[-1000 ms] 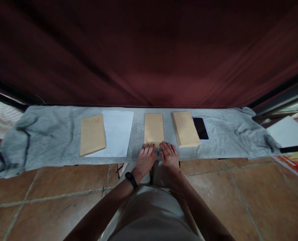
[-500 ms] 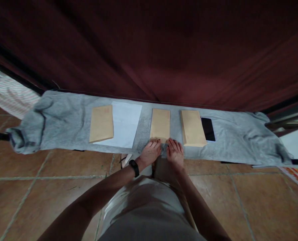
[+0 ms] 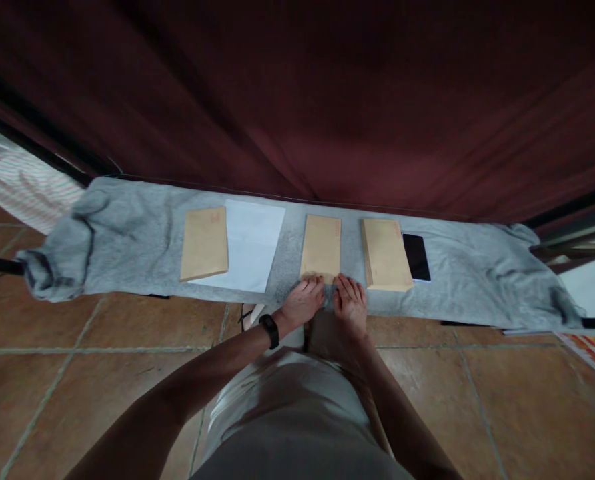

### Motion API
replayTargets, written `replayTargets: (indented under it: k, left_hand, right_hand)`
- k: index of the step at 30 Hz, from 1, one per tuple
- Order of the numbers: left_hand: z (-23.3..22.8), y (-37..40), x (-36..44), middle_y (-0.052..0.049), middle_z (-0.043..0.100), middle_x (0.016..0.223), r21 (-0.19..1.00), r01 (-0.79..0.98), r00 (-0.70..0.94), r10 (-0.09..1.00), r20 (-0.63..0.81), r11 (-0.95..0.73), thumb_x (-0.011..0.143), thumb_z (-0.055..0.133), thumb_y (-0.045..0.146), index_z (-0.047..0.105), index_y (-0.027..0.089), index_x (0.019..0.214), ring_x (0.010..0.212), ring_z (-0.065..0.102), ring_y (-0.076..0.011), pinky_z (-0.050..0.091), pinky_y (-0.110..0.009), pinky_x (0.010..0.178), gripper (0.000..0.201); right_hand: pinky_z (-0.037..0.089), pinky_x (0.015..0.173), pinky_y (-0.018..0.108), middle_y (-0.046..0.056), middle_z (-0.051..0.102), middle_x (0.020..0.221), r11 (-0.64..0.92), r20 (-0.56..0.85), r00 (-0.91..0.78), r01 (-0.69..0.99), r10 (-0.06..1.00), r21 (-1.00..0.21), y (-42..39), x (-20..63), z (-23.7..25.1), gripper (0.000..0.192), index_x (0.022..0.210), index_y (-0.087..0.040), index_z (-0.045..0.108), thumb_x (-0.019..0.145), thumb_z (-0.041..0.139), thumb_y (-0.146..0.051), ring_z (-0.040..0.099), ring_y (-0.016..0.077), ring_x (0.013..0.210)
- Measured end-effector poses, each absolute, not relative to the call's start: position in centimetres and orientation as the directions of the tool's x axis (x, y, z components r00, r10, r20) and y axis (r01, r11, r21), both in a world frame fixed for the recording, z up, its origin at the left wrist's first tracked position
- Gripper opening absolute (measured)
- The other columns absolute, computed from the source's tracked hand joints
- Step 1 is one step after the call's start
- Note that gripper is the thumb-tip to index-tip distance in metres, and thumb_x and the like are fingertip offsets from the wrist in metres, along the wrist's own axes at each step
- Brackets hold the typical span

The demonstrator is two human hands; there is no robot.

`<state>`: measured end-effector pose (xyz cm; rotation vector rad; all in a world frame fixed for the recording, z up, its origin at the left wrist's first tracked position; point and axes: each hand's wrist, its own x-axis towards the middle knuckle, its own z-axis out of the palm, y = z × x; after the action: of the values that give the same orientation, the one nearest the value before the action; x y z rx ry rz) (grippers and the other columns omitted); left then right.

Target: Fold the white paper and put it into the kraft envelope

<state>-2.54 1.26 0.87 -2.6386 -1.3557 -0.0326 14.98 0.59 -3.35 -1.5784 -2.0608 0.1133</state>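
Note:
A brown paper envelope [image 3: 321,243] lies flat in front of me, with red print at its upper right. My left hand [image 3: 303,299] is closed at its near left corner, fingertips on the near edge. At the near right corner my right hand [image 3: 350,300] is closed in the same way, its fingers bent over the edge. The thumbs are partly hidden. To the right sits a stack of brown envelopes [image 3: 386,253], its layered side showing. More brown envelopes [image 3: 204,243] lie at the left, partly over a white sheet of paper [image 3: 252,247].
A grey cloth [image 3: 132,240] covers the long narrow surface. Right of the stack lies a dark-screened phone [image 3: 416,257]. A dark red curtain [image 3: 297,120] hangs behind the far edge. Brown floor tiles [image 3: 142,393] show below the near edge.
Both hands stay at the envelope's near edge, with barely any finger movement. The view has shifted very slightly; the envelopes, paper and phone keep their places.

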Motion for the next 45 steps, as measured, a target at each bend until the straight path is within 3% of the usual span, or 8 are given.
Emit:
replayTargets:
  k: [8,13,20,27,39,45]
  left_hand:
    - [1.1,1.6,-1.6,-0.019,0.059,0.137,-0.083,0.800,0.600,0.796,0.080,-0.595,0.098,0.038,0.009,0.055,0.006,0.141,0.129,0.054,-0.0262,0.042,-0.039,0.111,0.046]
    - [0.9,1.6,-1.5,-0.017,0.061,0.134,-0.110,0.818,0.573,0.816,0.074,-0.565,0.098,0.041,0.009,0.059,0.008,0.136,0.124,0.057,-0.0253,0.042,-0.039,0.111,0.042]
    - [1.9,3.2,0.1,-0.016,0.065,0.111,-0.068,0.826,0.562,0.827,0.028,-0.559,0.095,0.047,0.006,0.065,0.007,0.120,0.108,0.061,-0.0257,0.051,-0.039,0.092,0.031]
    - [2.1,3.9,2.9,-0.020,0.068,0.104,-0.054,0.864,0.501,0.865,-0.003,-0.501,0.092,0.051,0.002,0.066,0.003,0.115,0.098,0.066,-0.0275,0.052,-0.038,0.079,0.028]
    - [2.5,4.8,3.9,-0.018,0.069,0.100,-0.052,0.891,0.452,0.892,0.002,-0.451,0.094,0.050,0.003,0.064,0.005,0.111,0.096,0.068,-0.0249,0.054,-0.036,0.080,0.022]
    - [6.5,5.1,2.9,-0.017,0.068,0.103,-0.041,0.897,0.442,0.896,0.048,-0.440,0.094,0.046,0.002,0.062,0.009,0.110,0.096,0.068,-0.0252,0.055,-0.033,0.074,0.024]
  right_hand:
    - [0.028,0.120,0.047,0.011,0.065,0.141,0.304,0.361,-0.159,0.868,0.919,-0.391,0.6,14.6,-3.1,0.041,0.139,-0.016,0.060,0.103,0.041,-0.021,0.052,0.0259,0.136]
    - [0.030,0.120,0.047,0.011,0.063,0.143,0.297,0.351,-0.151,0.861,0.924,-0.413,0.5,14.7,-3.0,0.042,0.139,-0.016,0.060,0.101,0.043,-0.018,0.051,0.0251,0.137]
    - [0.032,0.118,0.045,0.013,0.063,0.142,0.249,0.342,-0.079,0.836,0.936,-0.489,0.8,14.4,-3.4,0.045,0.139,-0.016,0.060,0.098,0.042,-0.016,0.053,0.0237,0.135]
    - [0.031,0.117,0.046,0.013,0.062,0.142,0.275,0.332,-0.115,0.827,0.936,-0.490,0.9,14.7,-3.1,0.047,0.141,-0.018,0.057,0.096,0.045,-0.018,0.053,0.0244,0.133]
    - [0.033,0.117,0.048,0.015,0.064,0.138,0.305,0.375,-0.110,0.803,0.921,-0.512,0.7,14.7,-3.2,0.047,0.144,-0.015,0.054,0.098,0.044,-0.019,0.054,0.0253,0.132]
    - [0.035,0.116,0.048,0.013,0.065,0.137,0.304,0.382,-0.102,0.799,0.919,-0.519,1.1,14.8,-3.7,0.044,0.139,-0.017,0.058,0.098,0.043,-0.018,0.055,0.0249,0.131]
